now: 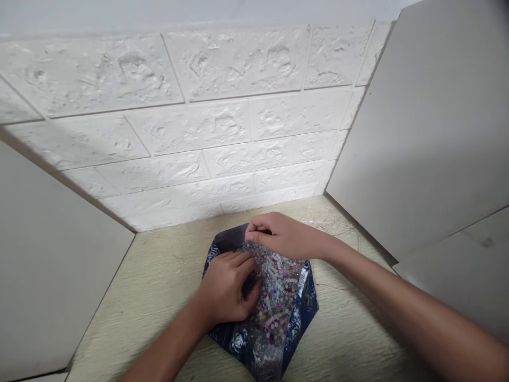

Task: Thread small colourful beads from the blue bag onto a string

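Observation:
A dark blue patterned bag (302,307) lies open on the pale wooden tabletop (159,276), filled with small beads (278,297) of mixed colours. My left hand (228,286) rests on the beads at the bag's left side with its fingers curled down into them. My right hand (280,236) is at the bag's far edge, fingers pinched together at the bead pile; what they pinch is too small to make out.
A white embossed brick-pattern wall (199,127) stands close behind the table. Plain grey panels close in the left side (47,276) and the right side (429,132). Thin clear threads (338,220) lie on the table at the back right.

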Motion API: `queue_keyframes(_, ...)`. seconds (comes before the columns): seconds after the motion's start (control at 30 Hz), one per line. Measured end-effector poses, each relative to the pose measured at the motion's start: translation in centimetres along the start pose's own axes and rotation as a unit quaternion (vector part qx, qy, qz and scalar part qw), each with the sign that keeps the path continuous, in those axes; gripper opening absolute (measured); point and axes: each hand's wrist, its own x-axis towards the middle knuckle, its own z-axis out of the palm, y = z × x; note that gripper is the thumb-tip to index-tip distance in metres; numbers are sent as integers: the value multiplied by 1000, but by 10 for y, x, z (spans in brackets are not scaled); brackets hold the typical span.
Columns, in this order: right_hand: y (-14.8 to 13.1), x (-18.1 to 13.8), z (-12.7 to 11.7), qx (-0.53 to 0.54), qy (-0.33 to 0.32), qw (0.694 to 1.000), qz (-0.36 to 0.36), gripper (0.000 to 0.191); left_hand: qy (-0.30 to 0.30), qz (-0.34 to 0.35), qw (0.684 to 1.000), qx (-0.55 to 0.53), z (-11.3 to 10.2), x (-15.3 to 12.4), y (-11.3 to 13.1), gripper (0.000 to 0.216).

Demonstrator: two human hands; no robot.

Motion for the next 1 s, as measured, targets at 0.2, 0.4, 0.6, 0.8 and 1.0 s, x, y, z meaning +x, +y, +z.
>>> queue_keyframes(0.2,-1,0,2,6,-1,1000,-19,21,-43,-13,998,-37,-1,1,-1,29)
queue_keyframes(0.4,-1,-1,4,-12,-4,1000,-19,20,-57,-16,998,-34,-1,3,-1,9)
queue_keyframes(0.6,1,0,5,-30,8,999,-19,20,-38,-12,998,-56,4,1,-5,12)
queue_keyframes(0.8,0,0,6,-17,53,998,-23,21,95,-50,981,-162,2,0,-10,13)
queue_keyframes(1.0,-1,0,6,-13,42,999,-16,18,145,-82,969,-184,1,0,-9,15)
